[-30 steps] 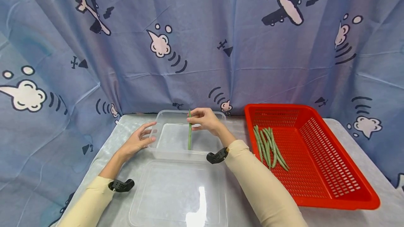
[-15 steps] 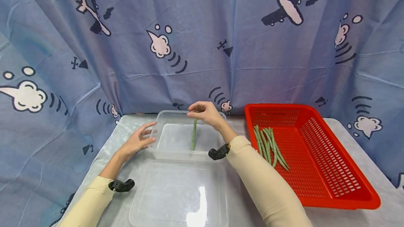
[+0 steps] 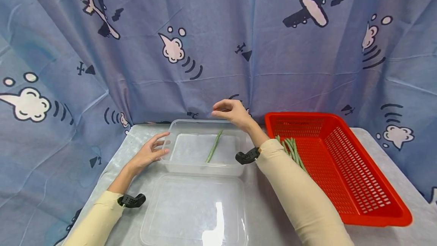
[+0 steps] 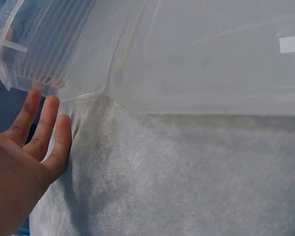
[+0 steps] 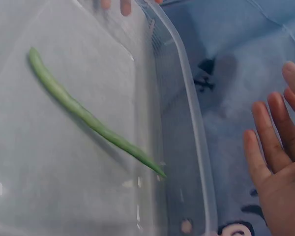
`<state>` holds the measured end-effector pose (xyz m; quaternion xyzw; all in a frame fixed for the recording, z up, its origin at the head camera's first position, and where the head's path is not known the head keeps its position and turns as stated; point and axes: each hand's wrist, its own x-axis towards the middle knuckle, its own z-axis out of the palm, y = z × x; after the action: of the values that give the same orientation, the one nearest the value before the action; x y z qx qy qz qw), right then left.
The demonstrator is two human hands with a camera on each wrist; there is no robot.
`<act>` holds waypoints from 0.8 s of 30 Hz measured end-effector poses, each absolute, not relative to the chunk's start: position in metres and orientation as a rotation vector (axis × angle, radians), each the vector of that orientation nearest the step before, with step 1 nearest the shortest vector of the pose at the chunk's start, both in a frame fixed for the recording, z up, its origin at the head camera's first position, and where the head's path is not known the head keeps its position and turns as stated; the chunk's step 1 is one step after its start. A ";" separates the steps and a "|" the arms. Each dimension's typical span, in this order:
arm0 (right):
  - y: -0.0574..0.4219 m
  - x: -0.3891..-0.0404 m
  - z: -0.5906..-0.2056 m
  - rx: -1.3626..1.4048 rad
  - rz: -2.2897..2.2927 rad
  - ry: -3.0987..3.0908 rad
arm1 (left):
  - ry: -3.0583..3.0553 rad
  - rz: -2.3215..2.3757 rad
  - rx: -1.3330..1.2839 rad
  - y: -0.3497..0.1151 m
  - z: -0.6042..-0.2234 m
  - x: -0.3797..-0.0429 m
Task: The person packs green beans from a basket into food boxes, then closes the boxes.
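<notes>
A single green bean [image 3: 214,146] lies slantwise in the clear plastic box [image 3: 201,169], one end toward the back right. In the right wrist view the bean [image 5: 88,118] shows at full length, slightly curved, its thin tip near the side wall. My right hand [image 3: 235,114] is above the box's back right rim, holding nothing; its fingers [image 5: 268,132] look extended past the box wall in the right wrist view. At the box's left side, my left hand [image 3: 150,152] rests with spread fingers against the wall. Its fingers [image 4: 46,123] appear mostly straight in the left wrist view.
A clear lid [image 3: 191,208] lies flat on the table in front of the box. To the right stands a red slotted basket [image 3: 403,215] with several green beans [image 3: 291,148], partly hidden by my right sleeve. A patterned blue curtain [image 3: 218,48] hangs behind the table.
My right hand has let go of the green bean and moved up and right. The bean, upright in the fingers before, now lies in the box. The left hand has stayed in place.
</notes>
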<state>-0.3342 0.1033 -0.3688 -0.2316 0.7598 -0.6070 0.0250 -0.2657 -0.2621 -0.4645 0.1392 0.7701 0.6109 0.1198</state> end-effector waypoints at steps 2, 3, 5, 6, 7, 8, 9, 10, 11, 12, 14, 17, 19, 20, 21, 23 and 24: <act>0.111 -0.336 -0.366 -0.710 -1.888 2.339 | 2.258 1.777 0.405 -0.263 -0.464 -0.265; 0.115 -0.336 -0.364 -0.702 -1.900 2.326 | 2.262 1.775 0.399 -0.263 -0.464 -0.265; 0.124 -0.337 -0.362 -0.693 -1.911 2.313 | 2.268 1.765 0.396 -0.264 -0.463 -0.265; 0.129 -0.337 -0.361 -0.690 -1.914 2.309 | 2.268 1.761 0.399 -0.264 -0.463 -0.265; 0.134 -0.337 -0.361 -0.685 -1.913 2.307 | 2.270 1.759 0.395 -0.264 -0.462 -0.265; 0.139 -0.338 -0.360 -0.683 -1.909 2.311 | 2.267 1.758 0.398 -0.264 -0.462 -0.265; 0.145 -0.338 -0.360 -0.679 -1.903 2.317 | 2.267 1.759 0.392 -0.264 -0.462 -0.265; 0.151 -0.338 -0.360 -0.675 -1.895 2.327 | 2.265 1.759 0.396 -0.264 -0.462 -0.265; 0.156 -0.339 -0.360 -0.666 -1.892 2.334 | 2.266 1.759 0.397 -0.264 -0.462 -0.266; 0.162 -0.339 -0.361 -0.656 -1.889 2.336 | 2.264 1.760 0.398 -0.265 -0.462 -0.266; 0.174 -0.339 -0.363 -0.638 -1.877 2.352 | 2.269 1.755 0.400 -0.265 -0.463 -0.266; 0.193 -0.339 -0.366 -0.602 -1.866 2.359 | 2.277 1.753 0.395 -0.266 -0.463 -0.266; 0.207 -0.338 -0.369 -0.585 -1.857 2.369 | 2.279 1.751 0.392 -0.266 -0.463 -0.267; 0.213 -0.337 -0.370 -0.574 -1.863 2.365 | 2.278 1.753 0.393 -0.266 -0.463 -0.267; 0.220 -0.336 -0.370 -0.565 -1.871 2.361 | 2.275 1.755 0.398 -0.266 -0.464 -0.268; 0.232 -0.334 -0.372 -0.545 -1.888 2.360 | 2.269 1.758 0.415 -0.265 -0.464 -0.268; 0.238 -0.333 -0.372 -0.538 -1.896 2.360 | 2.266 1.760 0.421 -0.265 -0.463 -0.268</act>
<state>-0.3331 0.2380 -0.3719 -0.1748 0.7670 -0.6164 0.0334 -0.2683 -0.2652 -0.4635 0.1440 0.7757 0.6025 0.1206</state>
